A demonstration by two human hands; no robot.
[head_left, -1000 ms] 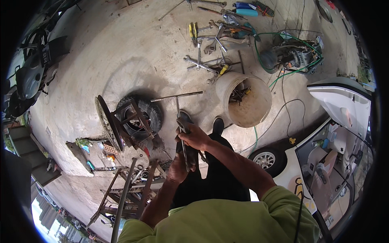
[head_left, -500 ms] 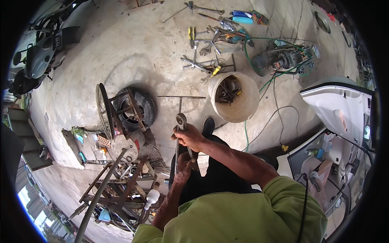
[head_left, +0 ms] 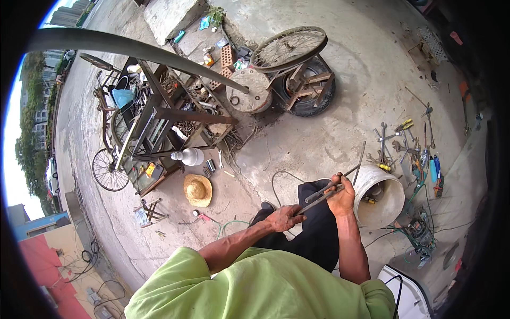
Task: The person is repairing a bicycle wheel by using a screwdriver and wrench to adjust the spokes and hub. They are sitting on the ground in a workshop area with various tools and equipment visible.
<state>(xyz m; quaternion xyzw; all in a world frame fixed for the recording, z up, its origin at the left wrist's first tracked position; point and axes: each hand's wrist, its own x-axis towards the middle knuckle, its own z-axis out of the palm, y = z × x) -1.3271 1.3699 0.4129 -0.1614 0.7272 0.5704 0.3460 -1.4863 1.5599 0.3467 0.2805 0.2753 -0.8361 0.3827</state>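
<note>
When viewed from head: see right hand closed around T-handled bar and another metal bar, left hand pinching one lower end, above dark trousers. Note crossbar near bucket rim; bare concrete toward tyre. Cannot make out lettering.

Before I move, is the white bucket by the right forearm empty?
Not empty: inside the white bucket, dark objects and a yellow piece show through its open mouth. How full, I cannot tell.
</note>
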